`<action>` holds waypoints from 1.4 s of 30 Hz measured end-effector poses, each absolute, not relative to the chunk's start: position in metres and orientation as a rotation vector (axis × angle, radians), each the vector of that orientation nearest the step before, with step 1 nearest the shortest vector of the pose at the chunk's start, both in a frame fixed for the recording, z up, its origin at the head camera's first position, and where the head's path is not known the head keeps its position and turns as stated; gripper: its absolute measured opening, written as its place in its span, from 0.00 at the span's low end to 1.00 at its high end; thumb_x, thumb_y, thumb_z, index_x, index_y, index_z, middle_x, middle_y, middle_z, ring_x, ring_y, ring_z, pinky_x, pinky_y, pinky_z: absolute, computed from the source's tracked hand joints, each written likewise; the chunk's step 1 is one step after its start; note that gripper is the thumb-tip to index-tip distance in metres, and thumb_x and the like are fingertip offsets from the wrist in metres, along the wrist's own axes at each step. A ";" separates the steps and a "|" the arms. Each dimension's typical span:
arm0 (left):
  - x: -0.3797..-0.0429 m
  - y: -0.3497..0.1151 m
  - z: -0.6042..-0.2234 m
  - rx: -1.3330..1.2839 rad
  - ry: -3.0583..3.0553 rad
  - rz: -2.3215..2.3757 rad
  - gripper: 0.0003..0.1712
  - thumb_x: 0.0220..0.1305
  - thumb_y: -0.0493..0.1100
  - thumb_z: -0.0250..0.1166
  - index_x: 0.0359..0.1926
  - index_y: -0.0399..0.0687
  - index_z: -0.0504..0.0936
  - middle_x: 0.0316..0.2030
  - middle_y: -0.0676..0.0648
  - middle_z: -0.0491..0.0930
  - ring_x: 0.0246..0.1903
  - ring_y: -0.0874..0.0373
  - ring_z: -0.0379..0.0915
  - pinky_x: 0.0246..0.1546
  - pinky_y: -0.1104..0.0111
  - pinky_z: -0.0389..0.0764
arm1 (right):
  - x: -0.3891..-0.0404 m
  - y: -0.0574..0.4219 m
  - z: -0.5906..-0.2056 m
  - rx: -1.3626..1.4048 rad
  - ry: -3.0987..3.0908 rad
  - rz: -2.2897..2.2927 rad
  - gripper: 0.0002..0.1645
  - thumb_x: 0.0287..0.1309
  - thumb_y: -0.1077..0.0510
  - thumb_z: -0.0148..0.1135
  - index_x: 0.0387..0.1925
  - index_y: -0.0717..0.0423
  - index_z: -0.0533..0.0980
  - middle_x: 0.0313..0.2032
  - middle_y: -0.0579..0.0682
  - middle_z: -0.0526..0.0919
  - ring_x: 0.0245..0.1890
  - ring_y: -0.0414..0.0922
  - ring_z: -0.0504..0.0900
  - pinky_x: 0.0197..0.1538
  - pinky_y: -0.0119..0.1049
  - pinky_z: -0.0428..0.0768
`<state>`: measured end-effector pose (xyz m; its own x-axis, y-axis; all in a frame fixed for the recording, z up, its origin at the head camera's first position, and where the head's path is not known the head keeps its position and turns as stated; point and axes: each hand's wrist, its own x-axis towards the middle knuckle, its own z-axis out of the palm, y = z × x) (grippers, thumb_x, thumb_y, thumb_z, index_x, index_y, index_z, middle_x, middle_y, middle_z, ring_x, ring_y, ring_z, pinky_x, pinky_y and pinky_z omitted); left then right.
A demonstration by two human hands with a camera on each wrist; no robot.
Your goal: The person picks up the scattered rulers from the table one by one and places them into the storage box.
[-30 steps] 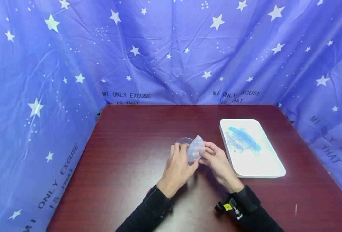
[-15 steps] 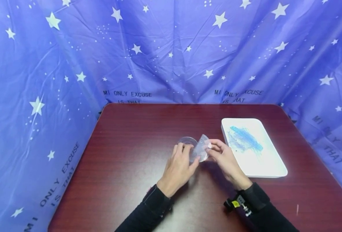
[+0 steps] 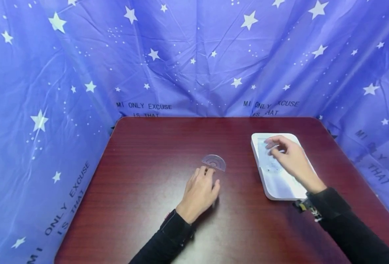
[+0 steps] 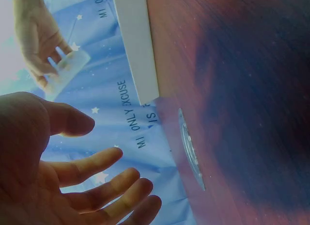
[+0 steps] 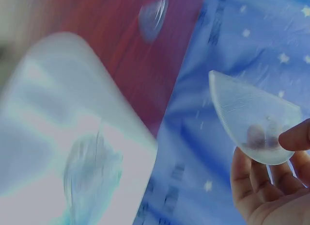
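Holding one clear semicircular piece [image 5: 252,123] pinched between thumb and curled fingers, your right hand [image 3: 288,156] hangs over the white tray [image 3: 264,176], above its blue smear [image 5: 89,179] — a grip by the edge that leaves the flat face free, probably so it can meet the tray. Your left hand [image 3: 199,192] rests on the dark red table [image 3: 148,176] with fingers relaxed and spread, gripping nothing; its fingertips [image 3: 206,171] lie just beside the second clear semicircle [image 3: 213,162], which sits flat on the wood, well apart from the tray. Counting up: two clear semicircular pieces, one tray, one table, two hands — and a starred blue curtain [image 3: 65,73] hung around three sides.
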<state>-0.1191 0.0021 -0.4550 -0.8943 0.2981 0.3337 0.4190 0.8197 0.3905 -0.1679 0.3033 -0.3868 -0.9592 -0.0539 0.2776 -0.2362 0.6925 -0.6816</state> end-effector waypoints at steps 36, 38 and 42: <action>-0.168 0.005 -0.474 -0.634 -2.927 -0.412 0.27 0.72 0.53 0.67 0.64 0.42 0.81 0.58 0.40 0.83 0.57 0.45 0.79 0.57 0.53 0.85 | -0.192 0.351 -0.439 0.969 -3.074 0.338 0.13 0.42 0.72 0.71 0.31 0.55 0.84 0.28 0.43 0.85 0.31 0.43 0.80 0.39 0.43 0.84; -0.176 0.007 -0.472 -0.680 -2.924 -0.413 0.27 0.71 0.52 0.68 0.64 0.42 0.81 0.59 0.40 0.82 0.59 0.44 0.79 0.58 0.53 0.85 | -0.188 0.350 -0.437 0.962 -3.099 0.350 0.13 0.43 0.72 0.70 0.32 0.56 0.84 0.30 0.45 0.86 0.33 0.44 0.82 0.41 0.43 0.85; -0.192 0.011 -0.466 -0.802 -2.925 -0.386 0.29 0.67 0.47 0.70 0.67 0.43 0.80 0.64 0.39 0.80 0.64 0.43 0.77 0.62 0.52 0.84 | -0.182 0.350 -0.431 0.974 -3.182 0.401 0.14 0.44 0.71 0.73 0.36 0.58 0.84 0.33 0.48 0.87 0.35 0.45 0.83 0.42 0.44 0.86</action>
<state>-0.1925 0.0113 -0.4659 -0.8592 0.4902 0.1465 0.5114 0.8310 0.2188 -0.1820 0.3497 -0.4312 -0.8108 -0.5708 -0.1295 -0.5208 0.8046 -0.2853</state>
